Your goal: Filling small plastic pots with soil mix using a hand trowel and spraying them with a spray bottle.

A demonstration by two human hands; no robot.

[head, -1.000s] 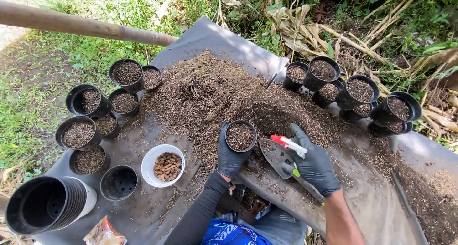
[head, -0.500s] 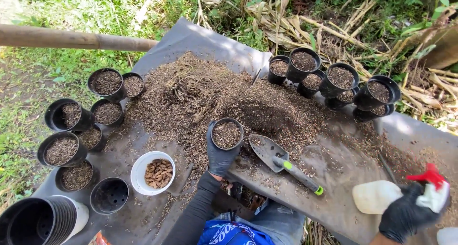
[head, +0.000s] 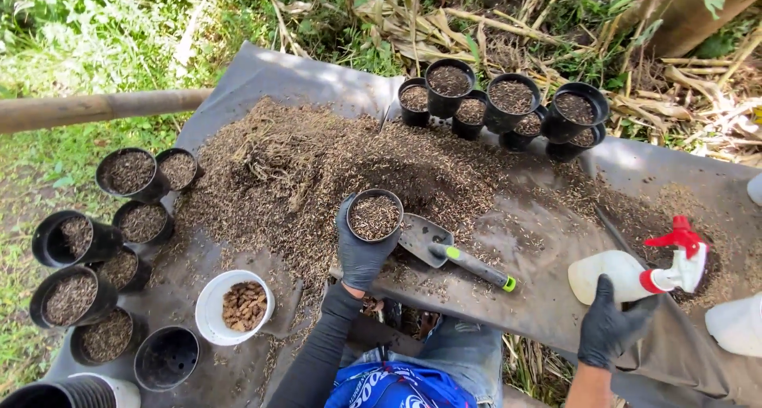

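— What is the left hand (head: pixel 363 253) holding?

— It is wrapping its gloved fingers tightly around a small black pot (head: pixel 374 216), just left of the frame's centre, and that pot is sitting full of brown, husky potting mix.

— And the right hand (head: pixel 609 329)?

— It is closing loosely over the body of a white spray bottle (head: pixel 615 275) with a red trigger, at the lower right, lying on the grey sheet (head: pixel 302 75). (What the bottle is carrying inside, I cannot tell.)

— Anything between them?

— One trowel (head: pixel 444 249) is lying just right of the held pot, its blade dusted with mix.

— How many other pots?

— At the top centre a cluster of filled pots (head: pixel 508 98) is standing, about eight. Along the left edge seven more filled pots (head: pixel 127 172) are sitting, plus one empty pot (head: pixel 165 358) at the lower left and a nested stack (head: pixel 55 394) in the bottom corner. One white bowl (head: pixel 234 306) is holding brown chunks.

— And the loose mix?

— One big heap (head: pixel 302 170) is spreading across the sheet's middle.
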